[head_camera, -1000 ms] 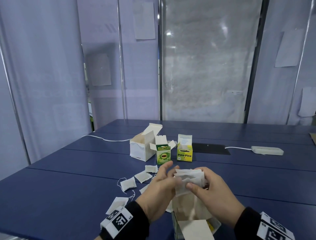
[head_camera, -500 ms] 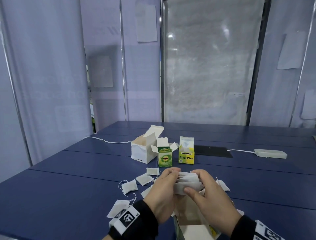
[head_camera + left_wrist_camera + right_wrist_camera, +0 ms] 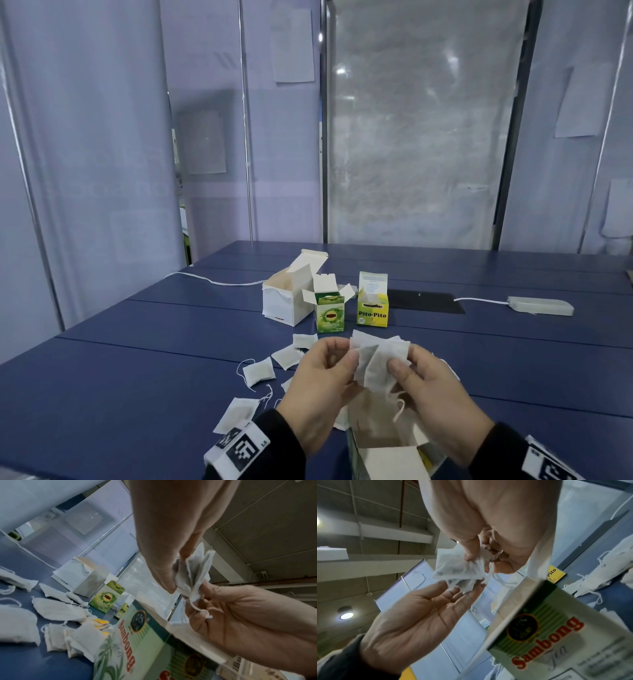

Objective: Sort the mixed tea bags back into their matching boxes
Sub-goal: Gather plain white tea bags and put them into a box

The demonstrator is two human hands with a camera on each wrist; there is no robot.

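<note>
Both hands hold a small bunch of white tea bags [image 3: 378,359] above the open Sambong box [image 3: 387,457] at the near table edge. My left hand [image 3: 342,358] pinches the bunch's left side between thumb and fingers [image 3: 178,573]. My right hand [image 3: 399,365] grips its right side, with the strings hanging below [image 3: 476,561]. The bags [image 3: 195,574] are fanned apart. Farther back stand an open white box [image 3: 291,301], an open green box [image 3: 329,315] and a yellow Pito-Pito box [image 3: 372,308]. Several loose tea bags [image 3: 258,371] lie on the left.
The blue table [image 3: 137,359] carries a white cable [image 3: 212,281] at the back left. A black mat [image 3: 424,301] and a white adapter [image 3: 541,305] lie at the back right. More loose bags [image 3: 56,609] lie beside the Sambong box [image 3: 547,635].
The bunch was a flat stack between both hands; now it is raised a little and spread into a fan. Both hands keep their hold.
</note>
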